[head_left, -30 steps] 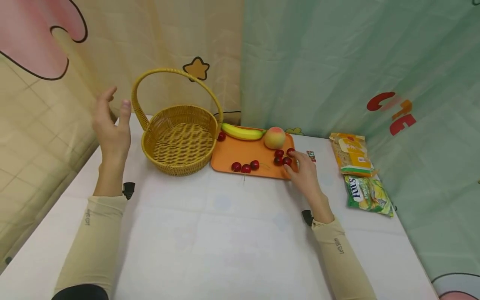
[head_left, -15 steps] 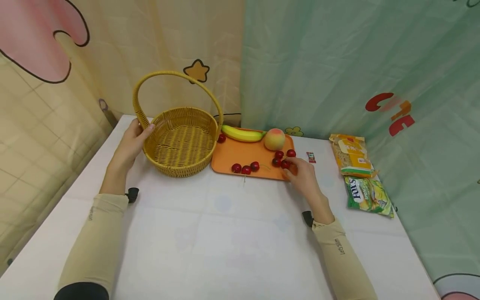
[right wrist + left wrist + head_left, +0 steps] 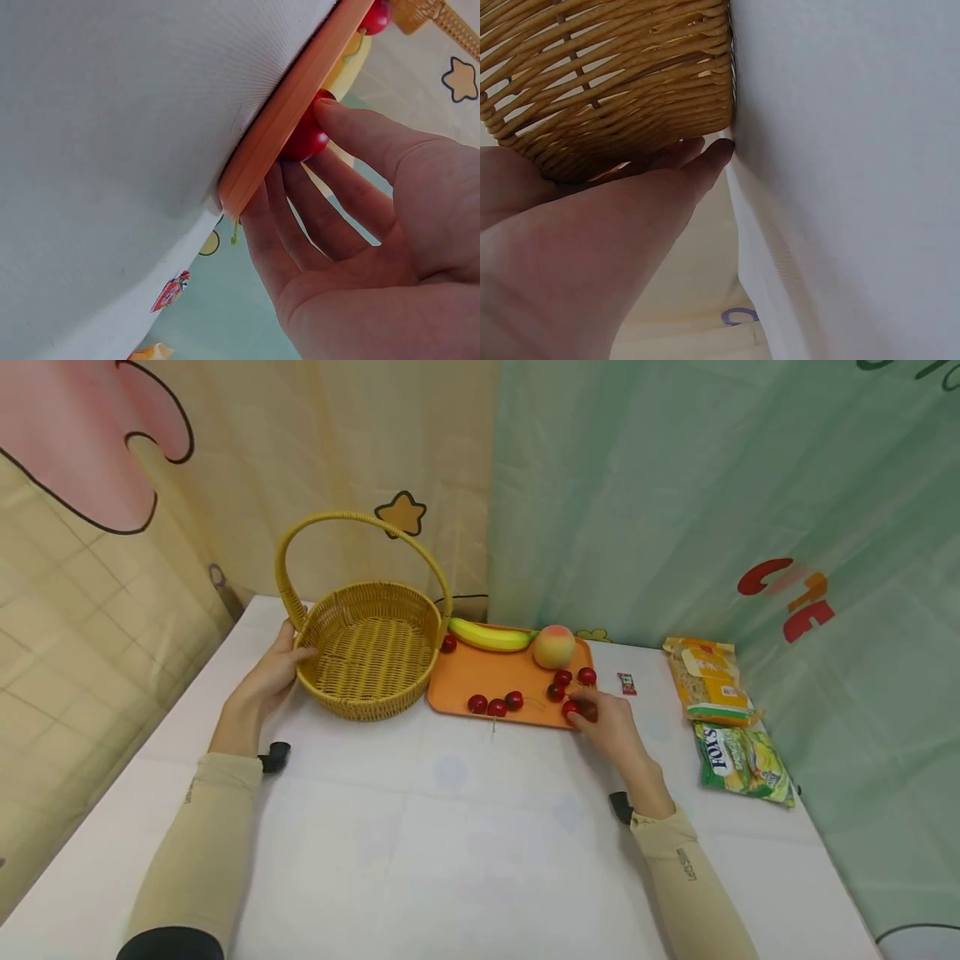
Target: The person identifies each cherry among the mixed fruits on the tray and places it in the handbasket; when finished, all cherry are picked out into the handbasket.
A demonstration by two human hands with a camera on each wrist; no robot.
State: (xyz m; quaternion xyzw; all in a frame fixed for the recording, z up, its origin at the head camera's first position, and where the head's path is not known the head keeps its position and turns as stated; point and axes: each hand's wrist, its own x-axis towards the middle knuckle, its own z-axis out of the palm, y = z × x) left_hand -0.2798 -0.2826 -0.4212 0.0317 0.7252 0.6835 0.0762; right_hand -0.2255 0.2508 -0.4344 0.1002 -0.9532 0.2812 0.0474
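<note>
My left hand (image 3: pixel 270 675) holds the yellow wicker basket (image 3: pixel 367 708) by its left rim, thumb over the inside. In the left wrist view, the fingers lie along the outside of the woven wall (image 3: pixel 652 82). My right hand (image 3: pixel 613 725) is at the front right corner of the orange tray (image 3: pixel 480 677). Between thumb and fingers it pinches a dark red cherry (image 3: pixel 304 135), low over the tray's edge. Several other cherries (image 3: pixel 556 692) lie just behind. More cherries (image 3: pixel 497 707) sit along the tray's front edge, and a single cherry (image 3: pixel 448 644) is beside the basket.
On the tray's back side lie a banana (image 3: pixel 491 637) and a peach (image 3: pixel 554 647). A small red wrapped sweet (image 3: pixel 627 684) is right of the tray. Farther right are a yellow food packet (image 3: pixel 708 681) and a green FOX'S bag (image 3: pixel 744 763). A curtain hangs behind the table.
My left hand has come down from the air beside the basket and taken its left rim. The right hand has drawn one cherry from the cluster toward the tray's front edge.
</note>
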